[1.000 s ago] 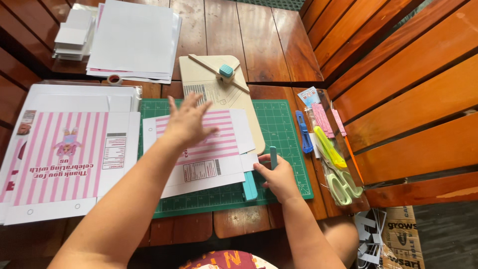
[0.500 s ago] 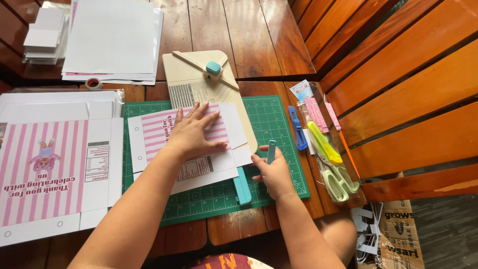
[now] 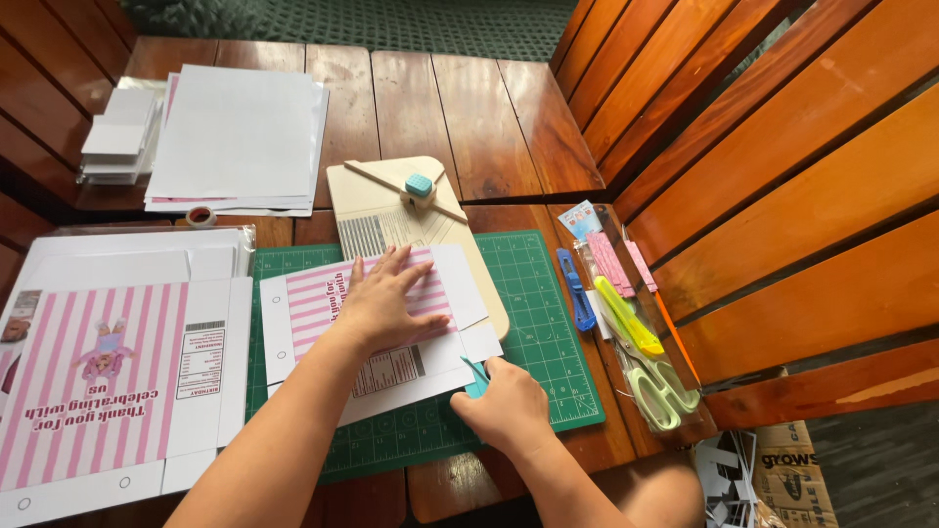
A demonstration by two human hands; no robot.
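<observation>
Left hand (image 3: 386, 303) flat, fingers spread, pinning pink-striped printed sheet (image 3: 377, 328) on green cutting mat (image 3: 528, 293), near front edge of bench (image 3: 430, 98). Right hand (image 3: 509, 406) closed round teal tool (image 3: 476, 374) (blade or folder, cannot tell) at sheet's right edge. Sheet probably light, thin, creases easily; best held flat by palm, near cut line.

The right hand (image 3: 509, 406) now sits lower on the sheet (image 3: 391, 328), at its bottom right corner, its teal tool (image 3: 476, 376) mostly hidden under the fingers instead of standing upright beside the edge. The left hand (image 3: 386, 303) presses flatter on the stripes, nearer the sheet's middle than a second ago.
</observation>
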